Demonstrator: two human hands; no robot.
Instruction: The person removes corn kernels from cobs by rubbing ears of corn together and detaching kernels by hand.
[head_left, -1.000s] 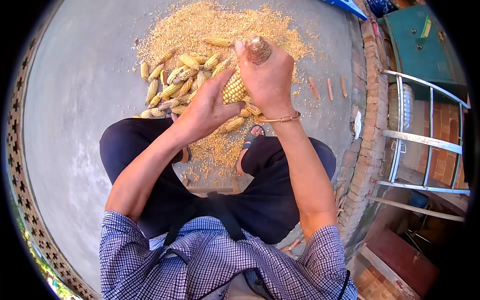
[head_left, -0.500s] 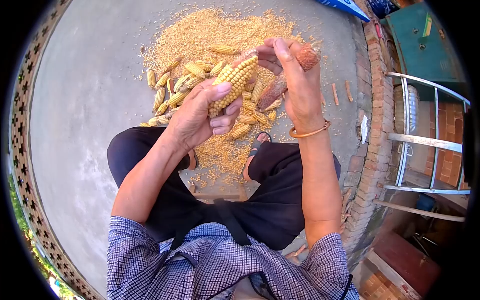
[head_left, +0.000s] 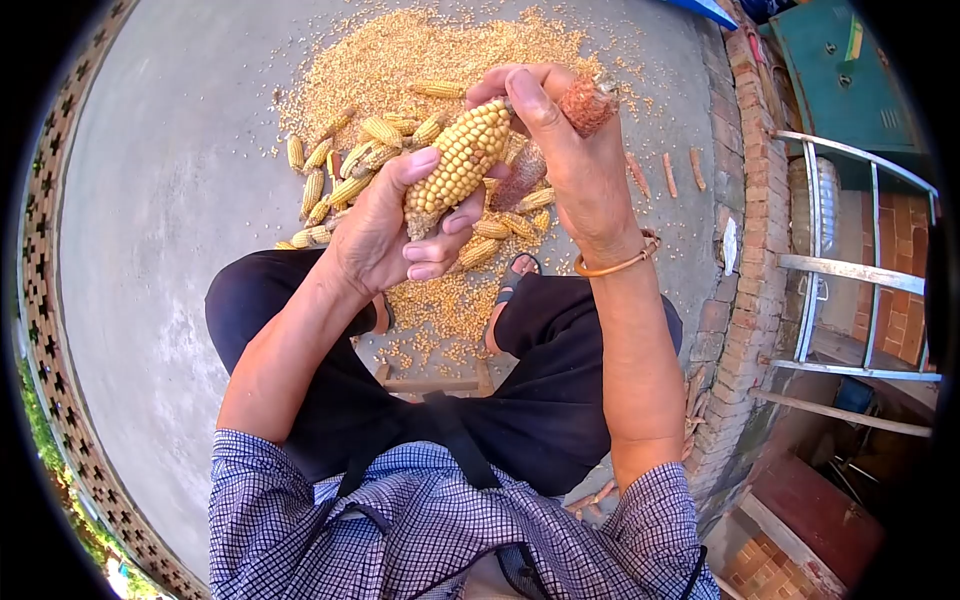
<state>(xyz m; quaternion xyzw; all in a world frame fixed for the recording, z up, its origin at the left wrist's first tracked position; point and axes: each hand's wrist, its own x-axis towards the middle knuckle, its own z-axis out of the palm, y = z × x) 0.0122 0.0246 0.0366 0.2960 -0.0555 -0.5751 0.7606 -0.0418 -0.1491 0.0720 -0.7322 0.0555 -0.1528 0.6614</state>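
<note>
Held corn ear (head_left: pixel 462 158), cabinet's (head_left: pixel 848 105) yellow strip (head_left: pixel 854 43)

Glossy corn ear (head_left: pixel 464 158), rough cob (head_left: pixel 588 106), matt concrete (head_left: pixel 150 200)

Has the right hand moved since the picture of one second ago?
Yes. The right hand has moved toward the right of the view, closer to the three thin reddish pieces lying there.

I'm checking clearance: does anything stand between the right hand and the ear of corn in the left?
Partly: a reddish cob held in the right hand shows between its palm and the ear in the left hand. Nothing visible blocks the ear's tip.
</note>
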